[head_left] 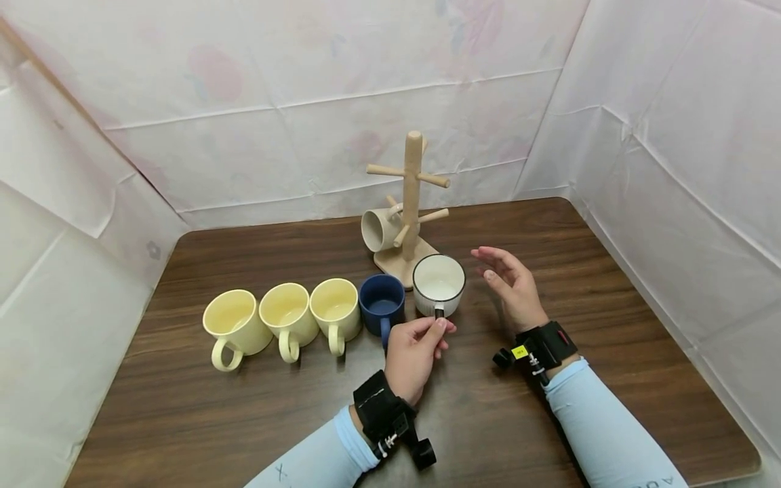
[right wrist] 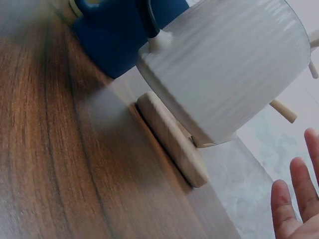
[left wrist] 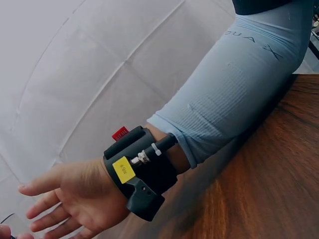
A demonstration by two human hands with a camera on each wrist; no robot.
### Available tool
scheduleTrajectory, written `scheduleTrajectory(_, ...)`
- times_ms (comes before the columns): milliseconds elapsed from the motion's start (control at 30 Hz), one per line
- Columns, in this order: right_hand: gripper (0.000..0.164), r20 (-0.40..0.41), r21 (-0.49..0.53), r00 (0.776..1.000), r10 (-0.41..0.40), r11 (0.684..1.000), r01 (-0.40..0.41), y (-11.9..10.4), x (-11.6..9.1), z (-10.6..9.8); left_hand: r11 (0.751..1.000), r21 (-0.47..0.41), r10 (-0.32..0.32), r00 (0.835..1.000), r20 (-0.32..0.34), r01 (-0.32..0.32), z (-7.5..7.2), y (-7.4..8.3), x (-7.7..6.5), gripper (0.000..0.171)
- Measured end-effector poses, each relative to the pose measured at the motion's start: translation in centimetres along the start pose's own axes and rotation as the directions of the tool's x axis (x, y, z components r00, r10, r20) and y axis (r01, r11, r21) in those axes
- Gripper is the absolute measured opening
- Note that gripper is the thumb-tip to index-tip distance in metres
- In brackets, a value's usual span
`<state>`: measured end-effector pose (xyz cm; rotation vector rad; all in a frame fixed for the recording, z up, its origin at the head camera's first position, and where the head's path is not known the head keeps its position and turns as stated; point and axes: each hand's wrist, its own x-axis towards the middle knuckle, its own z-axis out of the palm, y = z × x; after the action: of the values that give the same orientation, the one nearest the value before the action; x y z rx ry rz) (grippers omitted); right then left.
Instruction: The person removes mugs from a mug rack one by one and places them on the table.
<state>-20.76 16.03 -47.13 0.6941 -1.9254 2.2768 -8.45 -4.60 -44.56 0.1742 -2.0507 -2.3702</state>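
My left hand (head_left: 415, 356) pinches the black handle (right wrist: 147, 18) of a white ribbed mug (head_left: 438, 285) with a dark rim. In the right wrist view the mug's bottom looks raised off the table. To the right of the mug, my right hand (head_left: 517, 288) is held with loosely bent fingers and touches nothing; its palm shows in the left wrist view. Just left of the white mug stands a blue mug (head_left: 382, 301), its handle close to my left hand. Behind them is a wooden mug tree (head_left: 413, 196) with a cream mug (head_left: 379, 229) hanging on a lower peg.
Three yellow mugs (head_left: 238, 322) stand in a row left of the blue mug, handles toward me. Everything is on a dark wooden table (head_left: 488, 434). White sheeting (head_left: 274, 156) hangs behind the table and along both sides.
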Motion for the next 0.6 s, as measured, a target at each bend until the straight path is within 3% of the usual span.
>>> scheduleTrajectory(600, 0.038, 0.003, 0.003, 0.999, 0.041, 0.999, -0.041, 0.3, -0.5, 0.6, 0.999, -0.035, -0.035, 0.998, -0.059, 0.033, -0.3, -1.3, -0.8, 0.022)
